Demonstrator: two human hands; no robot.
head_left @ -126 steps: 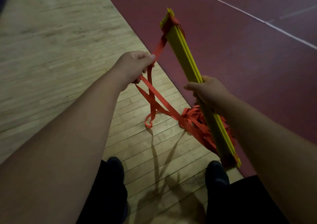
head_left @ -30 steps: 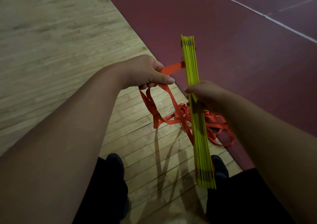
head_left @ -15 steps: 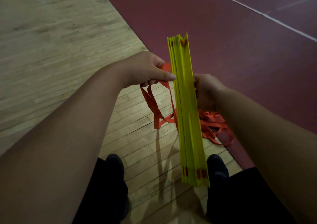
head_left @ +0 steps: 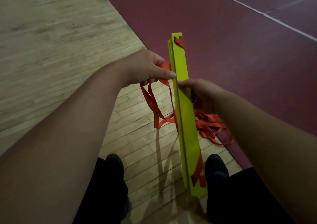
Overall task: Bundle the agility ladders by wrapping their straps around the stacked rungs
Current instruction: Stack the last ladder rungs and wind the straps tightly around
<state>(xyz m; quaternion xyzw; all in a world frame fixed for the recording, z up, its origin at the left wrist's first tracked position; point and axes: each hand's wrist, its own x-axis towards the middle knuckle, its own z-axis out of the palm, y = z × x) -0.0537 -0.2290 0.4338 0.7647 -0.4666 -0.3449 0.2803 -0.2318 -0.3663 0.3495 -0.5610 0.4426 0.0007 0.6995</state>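
Stacked rungs [head_left: 186,121]: a flat yellow pack held in the air in front of the person, lengthwise away from the body, far end over the maroon floor, near end between the two shoes. One broad face is turned up and to the right, and the layered edges show along its left side.

Left hand [head_left: 145,67]: curled round the straps just to the left of the stack. The thumb points at the stack's left edge and reaches it or nearly so.

Right hand [head_left: 202,93]: grasps the stack near its middle from the right, with the thumb laid across the upper face. The fingers go under the pack and are hidden.

Straps [head_left: 151,102]: orange-red webbing. One length runs from the left hand to the stack's edge. Loops hang below that hand and lead back to the stack lower down.

Strap tangle [head_left: 209,126]: a loose heap of the same webbing hangs on the right side of the stack, below the right hand.

Strap ends on the rungs: a short piece shows at the far end [head_left: 179,41], and a strip crosses the face slantwise near the near end [head_left: 198,170].

Wooden floor [head_left: 60,35]: pale boards on the left and under the feet.

Maroon floor [head_left: 240,52]: on the right, meeting the wood along a slanting border, with a white line [head_left: 274,20] across its far corner.

Shoes: dark, the left one [head_left: 114,163] and the right one [head_left: 216,165] on either side of the stack's near end.
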